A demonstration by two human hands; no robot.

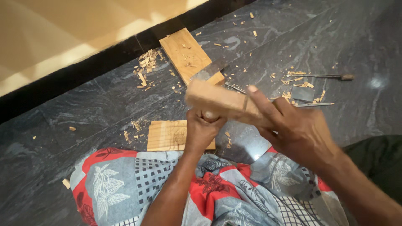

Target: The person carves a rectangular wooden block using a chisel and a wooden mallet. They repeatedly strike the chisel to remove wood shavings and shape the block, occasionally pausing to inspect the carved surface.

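Observation:
My left hand (202, 130) is closed around something under a pale wooden block (217, 101), which is blurred by motion; what it grips I cannot make out. My right hand (293, 127) holds the block's right end, fingers wrapped over it, index finger along the top. Both hands are raised above my lap, which is covered by a red, grey and white patterned cloth (167, 188). Below the hands lies a small flat wooden board (165, 135) with faint pencil lines on it.
A longer wooden plank (186, 54) lies on the dark stone floor (356, 37) further off, with a flat metal blade (209, 71) across it. Wood chips (146, 67) are scattered around. Thin metal chisels (322, 76) and a small dark stone (302, 94) lie to the right.

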